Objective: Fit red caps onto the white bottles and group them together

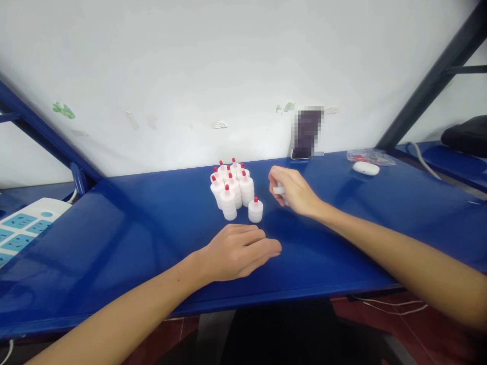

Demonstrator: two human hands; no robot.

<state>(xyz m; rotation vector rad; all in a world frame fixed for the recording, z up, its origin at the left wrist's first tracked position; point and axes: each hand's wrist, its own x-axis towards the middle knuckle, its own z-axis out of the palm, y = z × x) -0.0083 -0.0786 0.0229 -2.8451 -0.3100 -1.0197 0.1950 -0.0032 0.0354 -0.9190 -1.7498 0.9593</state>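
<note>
A tight cluster of several small white squeeze bottles (229, 204) with red caps stands upright near the middle of the blue table. One shorter white bottle (255, 211) with a red cap is set apart at the cluster's right front. My right hand (292, 191), to the right of the bottles, has its fingers curled round a small white bottle (279, 190); its top and most of its body are hidden. My left hand (241, 251) lies palm down in front of the cluster, fingers stretched to the right, touching no bottle.
A phone (306, 133) leans on the white wall behind the blue table (160, 218). At the right back lie a white earbud case (366, 168) and a clear plastic bag (382, 158) with red bits. A white power strip (45, 207) is at the left. Metal posts flank both sides.
</note>
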